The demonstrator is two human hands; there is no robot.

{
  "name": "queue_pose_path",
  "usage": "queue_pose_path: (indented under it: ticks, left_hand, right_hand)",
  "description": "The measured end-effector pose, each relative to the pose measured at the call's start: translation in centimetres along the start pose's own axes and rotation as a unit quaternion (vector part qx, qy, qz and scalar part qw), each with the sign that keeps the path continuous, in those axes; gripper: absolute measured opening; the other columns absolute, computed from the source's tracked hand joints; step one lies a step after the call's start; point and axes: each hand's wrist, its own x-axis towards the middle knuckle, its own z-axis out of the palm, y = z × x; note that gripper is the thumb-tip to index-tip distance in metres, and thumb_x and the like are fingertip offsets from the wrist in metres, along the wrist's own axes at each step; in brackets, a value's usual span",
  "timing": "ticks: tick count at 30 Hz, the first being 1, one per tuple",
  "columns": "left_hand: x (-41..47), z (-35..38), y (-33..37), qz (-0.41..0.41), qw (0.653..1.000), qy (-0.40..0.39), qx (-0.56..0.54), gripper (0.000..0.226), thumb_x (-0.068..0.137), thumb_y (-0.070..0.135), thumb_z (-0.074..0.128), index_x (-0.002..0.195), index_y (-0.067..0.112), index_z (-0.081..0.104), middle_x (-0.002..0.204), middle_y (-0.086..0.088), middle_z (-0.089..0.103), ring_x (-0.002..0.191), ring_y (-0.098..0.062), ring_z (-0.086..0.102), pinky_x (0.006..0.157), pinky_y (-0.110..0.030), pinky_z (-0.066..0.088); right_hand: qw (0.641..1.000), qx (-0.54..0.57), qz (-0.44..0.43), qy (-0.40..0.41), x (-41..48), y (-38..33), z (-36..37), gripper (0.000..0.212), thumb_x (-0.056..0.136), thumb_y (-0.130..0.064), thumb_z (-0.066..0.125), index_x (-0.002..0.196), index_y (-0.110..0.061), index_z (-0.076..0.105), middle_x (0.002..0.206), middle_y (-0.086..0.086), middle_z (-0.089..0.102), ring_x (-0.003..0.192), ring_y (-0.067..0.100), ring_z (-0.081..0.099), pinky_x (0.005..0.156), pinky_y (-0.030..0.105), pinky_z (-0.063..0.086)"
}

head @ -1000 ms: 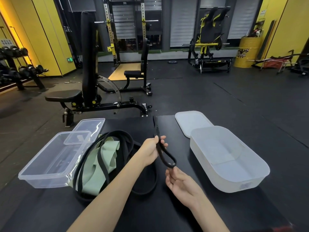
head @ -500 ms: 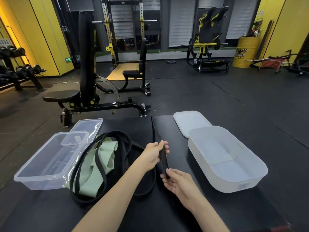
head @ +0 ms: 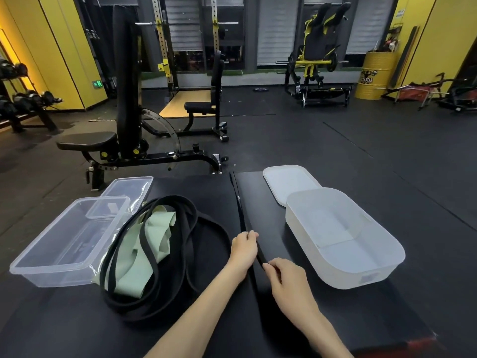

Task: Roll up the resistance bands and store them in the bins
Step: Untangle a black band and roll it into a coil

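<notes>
Black rubber band [head: 238,202], laid straight left of white bin [head: 387,254]: limp, grippy, likely springy; left hand [head: 244,245] pinches mid-length, right hand [head: 286,280] pinches near end; start roll there.

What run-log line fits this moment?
narrow black rubber band: straight on black mat | left hand: grips it | right hand: pinches near end | white plastic bin: empty | rolling: not begun
</notes>
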Motion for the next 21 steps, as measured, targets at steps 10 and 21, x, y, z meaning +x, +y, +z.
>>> queue_pose_path:
  ticks: [10, 21]
  left_hand:
    - [-0.9, -2.9, -4.3, 0.199, 0.876, 0.106, 0.427, 0.032, 0.099, 0.02, 0.036, 0.13, 0.025, 0.046, 0.136, 0.0, 0.035, 0.122, -0.02, 0.034, 0.099, -0.031, 0.033]
    - [-0.3, -10.1, -7.9, 0.35, 0.762, 0.118, 0.532, 0.031, 0.091, 0.026, 0.059, 0.119, 0.012, 0.062, 0.113, -0.009, 0.058, 0.095, -0.023, 0.059, 0.078, -0.033, 0.056]
  right_hand:
    - [0.999, 0.022, 0.031, -0.02, -0.4, 0.9, 0.6, 0.025, 0.089, -0.026, 0.061, 0.071, -0.01, 0.063, 0.064, 0.003, 0.062, 0.06, 0.014, 0.054, 0.062, 0.026, 0.045]
    - [0.995, 0.081, 0.041, -0.04, -0.6, -1.2, 2.4, 0.023, 0.091, -0.03, 0.061, 0.081, -0.011, 0.07, 0.073, 0.0, 0.069, 0.068, 0.011, 0.061, 0.064, 0.02, 0.048]
